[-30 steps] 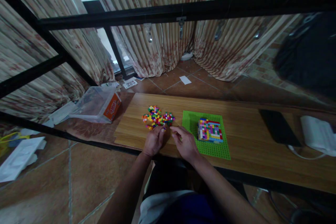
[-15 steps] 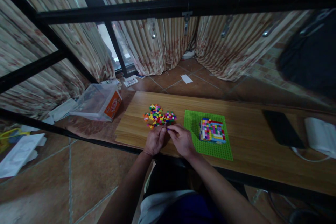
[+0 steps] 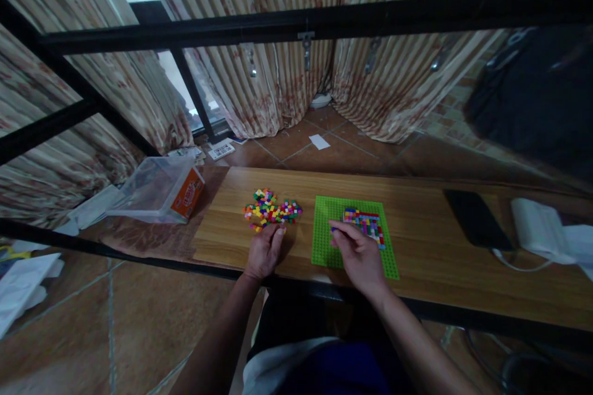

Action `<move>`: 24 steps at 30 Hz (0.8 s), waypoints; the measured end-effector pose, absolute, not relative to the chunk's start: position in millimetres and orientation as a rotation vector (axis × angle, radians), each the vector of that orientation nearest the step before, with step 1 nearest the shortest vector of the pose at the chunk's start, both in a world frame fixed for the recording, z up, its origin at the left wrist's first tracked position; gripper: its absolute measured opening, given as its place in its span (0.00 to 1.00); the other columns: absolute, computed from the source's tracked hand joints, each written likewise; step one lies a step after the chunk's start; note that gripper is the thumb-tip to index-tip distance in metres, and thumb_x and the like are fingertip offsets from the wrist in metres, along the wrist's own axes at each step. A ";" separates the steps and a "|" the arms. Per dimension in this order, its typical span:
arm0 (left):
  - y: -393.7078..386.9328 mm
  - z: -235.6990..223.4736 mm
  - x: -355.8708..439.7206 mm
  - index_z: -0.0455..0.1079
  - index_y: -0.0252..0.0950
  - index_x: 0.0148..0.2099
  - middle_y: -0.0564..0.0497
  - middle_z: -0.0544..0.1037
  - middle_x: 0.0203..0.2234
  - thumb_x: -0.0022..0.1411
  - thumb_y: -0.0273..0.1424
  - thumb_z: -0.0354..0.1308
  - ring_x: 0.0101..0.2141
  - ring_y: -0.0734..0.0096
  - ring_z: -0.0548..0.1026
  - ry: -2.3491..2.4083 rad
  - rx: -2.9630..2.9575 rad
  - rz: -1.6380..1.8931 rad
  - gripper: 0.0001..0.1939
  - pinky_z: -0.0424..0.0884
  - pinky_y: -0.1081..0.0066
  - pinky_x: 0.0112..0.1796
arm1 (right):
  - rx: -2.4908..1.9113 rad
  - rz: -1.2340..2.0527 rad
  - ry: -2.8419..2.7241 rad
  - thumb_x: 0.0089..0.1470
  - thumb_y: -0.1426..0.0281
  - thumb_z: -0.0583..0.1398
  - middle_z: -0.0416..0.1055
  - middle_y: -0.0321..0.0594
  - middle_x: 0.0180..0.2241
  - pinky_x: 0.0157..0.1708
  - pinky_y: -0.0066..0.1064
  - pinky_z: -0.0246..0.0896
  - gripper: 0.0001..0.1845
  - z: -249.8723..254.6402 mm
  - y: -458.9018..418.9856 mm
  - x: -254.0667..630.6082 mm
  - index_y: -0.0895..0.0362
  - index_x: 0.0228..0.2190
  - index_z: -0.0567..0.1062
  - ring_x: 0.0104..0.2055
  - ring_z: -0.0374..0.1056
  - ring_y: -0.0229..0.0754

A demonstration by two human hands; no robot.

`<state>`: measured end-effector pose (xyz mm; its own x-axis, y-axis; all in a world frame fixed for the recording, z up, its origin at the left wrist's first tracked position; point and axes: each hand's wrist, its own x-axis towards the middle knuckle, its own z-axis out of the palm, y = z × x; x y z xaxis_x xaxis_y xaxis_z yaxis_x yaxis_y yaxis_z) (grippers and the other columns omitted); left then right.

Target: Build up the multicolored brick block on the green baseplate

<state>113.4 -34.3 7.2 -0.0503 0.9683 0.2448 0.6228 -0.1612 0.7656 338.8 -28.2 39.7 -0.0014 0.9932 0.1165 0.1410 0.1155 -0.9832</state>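
Note:
My right hand (image 3: 361, 254) is over the green baseplate (image 3: 327, 247), its thumb and forefinger pinched on a small purple-blue toy brick (image 3: 333, 229). Partly behind that hand stands a block of multicoloured toy bricks (image 3: 361, 217), built up on the plate. My left hand (image 3: 265, 251) rests on the wooden board just in front of the pile of loose bricks (image 3: 271, 213). Its fingers are curled together, and a tiny pale spot shows at the fingertips, too small to name.
A clear plastic box (image 3: 152, 188) with an orange label lies left of the wooden board (image 3: 222, 228). To the right are a black phone (image 3: 477, 219) and a white device (image 3: 537, 228) with a cable. A black metal bar (image 3: 278, 31) crosses in front of the curtains.
My right hand has left my left hand and moved right over the green baseplate, carrying the small brick. My left hand stays by the loose pile. The view has shifted slightly.

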 end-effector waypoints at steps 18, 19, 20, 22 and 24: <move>-29.9 -1.8 108.9 0.75 0.37 0.46 0.45 0.83 0.39 0.71 0.43 0.46 0.39 0.63 0.80 1.727 1.820 1.086 0.20 0.74 0.67 0.42 | -1.402 0.698 -1.336 0.48 0.55 0.66 0.79 0.39 0.42 0.55 0.48 0.62 0.12 25.4 25.0 420.1 0.48 0.32 0.83 0.49 0.71 0.50; -29.8 -1.6 109.0 0.75 0.37 0.46 0.45 0.83 0.38 0.71 0.43 0.46 0.38 0.63 0.80 1.732 1.819 1.087 0.20 0.74 0.67 0.41 | -1.410 0.758 -1.297 0.46 0.55 0.67 0.79 0.39 0.42 0.54 0.48 0.63 0.12 23.6 29.8 420.1 0.48 0.31 0.83 0.48 0.72 0.50; -29.6 -1.3 109.2 0.75 0.37 0.46 0.45 0.83 0.37 0.71 0.43 0.46 0.38 0.63 0.80 1.735 1.820 1.085 0.20 0.74 0.67 0.40 | -1.413 0.835 -1.254 0.44 0.55 0.67 0.80 0.39 0.41 0.51 0.47 0.65 0.13 22.2 33.8 419.9 0.48 0.31 0.84 0.46 0.73 0.49; -29.3 -0.6 109.7 0.75 0.37 0.46 0.45 0.83 0.36 0.71 0.43 0.46 0.36 0.64 0.80 1.735 1.821 1.080 0.20 0.74 0.68 0.39 | -1.408 1.004 -1.169 0.41 0.55 0.69 0.80 0.39 0.38 0.45 0.43 0.68 0.15 20.7 39.4 419.1 0.48 0.31 0.84 0.41 0.74 0.48; -29.0 0.2 110.2 0.75 0.37 0.45 0.45 0.82 0.37 0.71 0.42 0.46 0.36 0.64 0.80 1.733 1.829 1.078 0.20 0.74 0.68 0.39 | -1.402 1.138 -1.108 0.37 0.56 0.70 0.81 0.39 0.35 0.38 0.40 0.68 0.17 20.7 42.8 417.8 0.50 0.32 0.84 0.36 0.74 0.46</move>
<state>110.2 -29.0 0.2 -0.0652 0.9642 0.2570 0.6570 -0.1523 0.7384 417.8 42.8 20.7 0.1451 0.9849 -0.0941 0.0677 -0.1048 -0.9922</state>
